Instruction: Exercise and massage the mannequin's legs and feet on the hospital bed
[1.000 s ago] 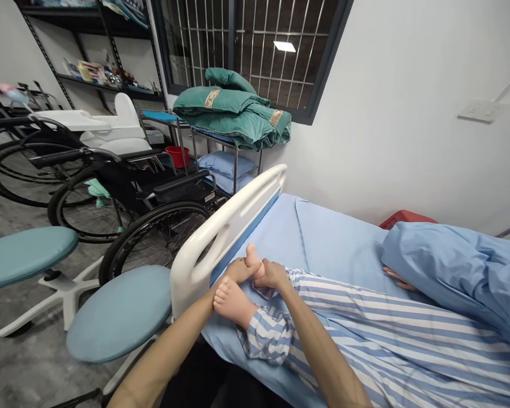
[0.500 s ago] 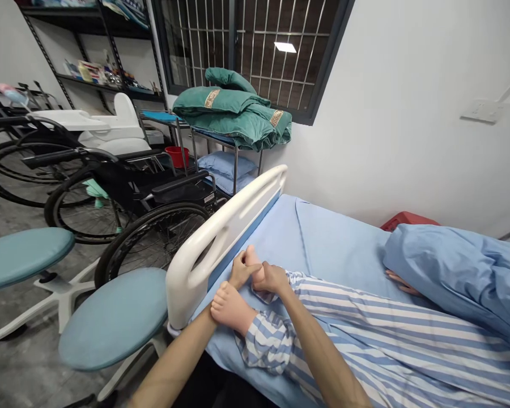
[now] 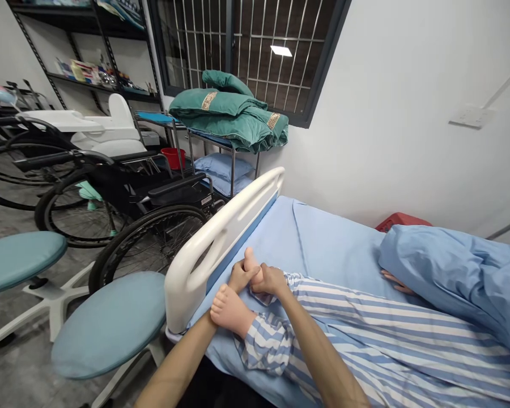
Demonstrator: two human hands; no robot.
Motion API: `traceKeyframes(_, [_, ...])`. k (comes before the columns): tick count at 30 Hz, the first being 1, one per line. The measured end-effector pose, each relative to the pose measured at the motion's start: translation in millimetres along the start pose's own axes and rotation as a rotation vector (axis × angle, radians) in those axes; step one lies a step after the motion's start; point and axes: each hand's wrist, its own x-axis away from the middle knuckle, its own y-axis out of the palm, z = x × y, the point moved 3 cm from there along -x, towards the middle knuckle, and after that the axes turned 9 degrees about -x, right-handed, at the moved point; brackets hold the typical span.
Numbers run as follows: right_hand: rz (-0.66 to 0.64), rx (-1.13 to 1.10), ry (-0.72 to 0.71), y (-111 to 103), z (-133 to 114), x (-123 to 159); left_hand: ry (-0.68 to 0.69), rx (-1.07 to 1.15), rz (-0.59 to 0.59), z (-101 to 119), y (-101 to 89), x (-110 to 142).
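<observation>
At the lower centre of the head view, both hands are closed around the far foot, which points up above the bed near its white footboard. The left hand grips it on the left side, thumb across the foot; the right hand is wrapped around it from the right, lower down by the ankle, its fingertips partly hidden. Just below, the near foot lies across the left wrist, toes toward the upper left; whether its weight rests there I cannot tell. Striped trousers run from both feet to the lower right of the frame. At the right edge, a blue cover lies bunched, with the fingers of another hand showing under its edge. Left of the footboard stand a black wheelchair and, at the lower left, two round stools. Folded green quilts sit on a rack at the upper centre, beneath a barred window.
</observation>
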Motion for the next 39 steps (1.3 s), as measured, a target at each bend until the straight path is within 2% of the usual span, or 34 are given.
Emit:
traceKeyframes(7, [0.010,-0.013,0.011,-4,-3,6,-0.052,0.115,0.096,3,-15.7,2])
traceKeyframes(12, [0.016,-0.018,0.013,-6,-4,7,-0.054,0.178,0.155,2,-14.0,2])
traceKeyframes(19, [0.036,-0.001,0.008,-2,-1,2,-0.085,0.299,0.058,-3,2.1,-1])
traceKeyframes(28, [0.036,0.006,-0.019,2,3,0,-0.095,0.232,0.021,-5,9.7,-2])
traceKeyframes(33, [0.017,-0.005,-0.012,1,2,2,-0.015,-0.020,0.151,-1,6.9,0])
traceKeyframes(39, [0.015,-0.032,0.021,-1,-1,5,-0.003,-0.104,0.259,1,2.8,-1])
